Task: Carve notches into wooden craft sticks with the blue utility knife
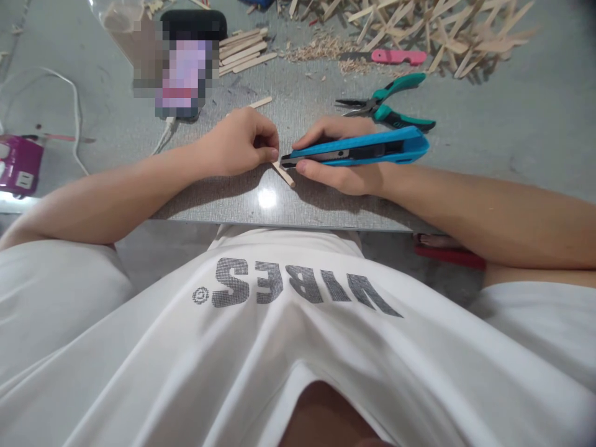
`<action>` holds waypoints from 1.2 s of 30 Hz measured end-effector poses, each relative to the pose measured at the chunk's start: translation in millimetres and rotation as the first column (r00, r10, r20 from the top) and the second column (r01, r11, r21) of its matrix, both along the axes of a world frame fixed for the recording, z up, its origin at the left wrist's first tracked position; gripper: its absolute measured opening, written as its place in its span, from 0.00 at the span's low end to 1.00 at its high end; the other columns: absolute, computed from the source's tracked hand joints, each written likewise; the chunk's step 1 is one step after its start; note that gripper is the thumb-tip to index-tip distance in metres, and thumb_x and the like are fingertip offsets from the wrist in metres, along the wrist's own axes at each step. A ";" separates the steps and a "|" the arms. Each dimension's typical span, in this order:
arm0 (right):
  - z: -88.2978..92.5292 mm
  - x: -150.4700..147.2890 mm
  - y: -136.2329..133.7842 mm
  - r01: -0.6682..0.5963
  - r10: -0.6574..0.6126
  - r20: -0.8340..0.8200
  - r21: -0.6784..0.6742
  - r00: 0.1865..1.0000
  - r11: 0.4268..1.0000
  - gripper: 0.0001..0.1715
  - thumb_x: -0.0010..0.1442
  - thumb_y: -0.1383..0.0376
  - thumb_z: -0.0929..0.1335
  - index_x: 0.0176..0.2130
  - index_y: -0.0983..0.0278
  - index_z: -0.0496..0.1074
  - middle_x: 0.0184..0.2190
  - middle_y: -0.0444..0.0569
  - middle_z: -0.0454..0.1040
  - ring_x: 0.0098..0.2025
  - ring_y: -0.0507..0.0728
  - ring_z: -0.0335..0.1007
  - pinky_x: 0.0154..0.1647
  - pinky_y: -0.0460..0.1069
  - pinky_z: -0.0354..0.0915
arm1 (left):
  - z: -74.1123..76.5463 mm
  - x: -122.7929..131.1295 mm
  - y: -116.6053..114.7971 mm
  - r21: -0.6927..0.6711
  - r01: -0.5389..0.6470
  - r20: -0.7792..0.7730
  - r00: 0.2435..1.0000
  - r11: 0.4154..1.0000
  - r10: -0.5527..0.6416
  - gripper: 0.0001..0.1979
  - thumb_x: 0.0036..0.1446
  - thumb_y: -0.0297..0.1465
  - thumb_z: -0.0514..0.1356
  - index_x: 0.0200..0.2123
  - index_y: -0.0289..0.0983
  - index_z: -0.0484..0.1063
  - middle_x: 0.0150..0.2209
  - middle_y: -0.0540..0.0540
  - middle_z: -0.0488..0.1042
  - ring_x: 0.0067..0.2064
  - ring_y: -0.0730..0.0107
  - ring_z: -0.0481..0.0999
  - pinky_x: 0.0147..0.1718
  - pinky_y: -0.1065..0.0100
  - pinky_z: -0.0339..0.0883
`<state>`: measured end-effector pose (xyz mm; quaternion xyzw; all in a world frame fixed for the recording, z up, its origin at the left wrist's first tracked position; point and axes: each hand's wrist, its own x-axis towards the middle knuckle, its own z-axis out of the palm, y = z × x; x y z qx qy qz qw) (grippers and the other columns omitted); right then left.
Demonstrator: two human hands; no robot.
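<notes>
My left hand [242,141] is closed on a flat wooden craft stick [285,176], whose near end sticks out below my fingertips over the grey table [223,202]. In my right hand [342,177] lies a blue box cutter [358,148], gripped between thumb and fingers. The cutter's tip points left and meets the stick close to my left fingertips; whether the blade is biting into the wood I cannot tell. Another craft stick [261,102] shows just behind my left hand.
Green-handled pliers [386,102] lie behind my right hand. Farther back are a pink-handled knife [398,57], wood shavings [326,48], a heap of sticks [447,28] and a stick stack [246,49]. A blurred phone [184,77] with a cable stands left, beyond a purple box [21,164].
</notes>
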<state>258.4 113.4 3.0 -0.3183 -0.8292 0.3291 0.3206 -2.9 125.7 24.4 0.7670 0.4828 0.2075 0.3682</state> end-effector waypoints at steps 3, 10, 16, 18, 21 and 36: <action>0.1 -0.7 0.1 -0.010 0.010 -0.005 0.005 1.000 1.000 0.13 0.65 0.49 0.77 0.45 0.52 0.83 0.41 0.45 0.85 0.39 0.60 0.79 0.45 0.57 0.75 | 0.3 0.3 -0.5 0.001 -0.004 -0.037 0.999 1.000 0.004 0.09 0.56 0.24 0.70 0.25 0.42 0.82 0.22 0.50 0.69 0.29 0.65 0.64 0.37 0.61 0.57; 3.8 -2.2 2.3 -0.052 0.049 -0.069 -0.051 0.996 0.997 0.12 0.64 0.51 0.78 0.42 0.54 0.82 0.39 0.45 0.85 0.37 0.57 0.78 0.39 0.53 0.73 | -1.2 1.0 -0.1 0.040 0.026 -0.127 0.992 0.999 -0.021 0.08 0.57 0.28 0.68 0.26 0.43 0.81 0.22 0.50 0.70 0.29 0.65 0.63 0.35 0.60 0.54; -3.8 -3.4 10.9 -0.166 0.125 -0.203 -0.200 0.971 0.966 0.18 0.63 0.51 0.81 0.42 0.59 0.79 0.31 0.44 0.83 0.28 0.51 0.75 0.29 0.47 0.70 | 0.4 1.1 -1.7 0.027 0.064 -0.090 0.994 0.998 -0.061 0.05 0.56 0.28 0.69 0.27 0.40 0.82 0.22 0.50 0.70 0.30 0.65 0.67 0.36 0.61 0.57; -4.1 -3.0 11.0 -0.190 0.131 -0.225 -0.265 0.966 0.945 0.22 0.62 0.48 0.82 0.40 0.60 0.79 0.28 0.44 0.82 0.25 0.51 0.75 0.26 0.47 0.70 | 4.3 1.1 -3.4 0.031 0.092 -0.135 0.987 0.995 -0.087 0.04 0.56 0.31 0.68 0.29 0.40 0.82 0.23 0.50 0.71 0.31 0.65 0.68 0.37 0.61 0.59; -1.7 -2.6 8.2 -0.191 0.112 -0.246 -0.327 0.963 0.925 0.23 0.60 0.47 0.83 0.38 0.61 0.79 0.27 0.43 0.81 0.25 0.52 0.75 0.25 0.47 0.71 | 11.9 1.4 -6.1 0.024 0.123 -0.209 0.971 0.992 -0.116 0.06 0.56 0.34 0.67 0.31 0.39 0.82 0.26 0.48 0.74 0.34 0.63 0.71 0.39 0.59 0.62; -0.3 -4.3 6.8 -0.129 0.069 -0.203 -0.300 0.977 0.945 0.19 0.61 0.49 0.83 0.43 0.56 0.81 0.32 0.44 0.83 0.29 0.52 0.77 0.31 0.48 0.74 | 15.3 0.9 -6.4 0.046 0.155 -0.252 0.958 0.987 -0.138 0.08 0.57 0.35 0.64 0.33 0.39 0.83 0.26 0.47 0.74 0.34 0.63 0.72 0.38 0.59 0.60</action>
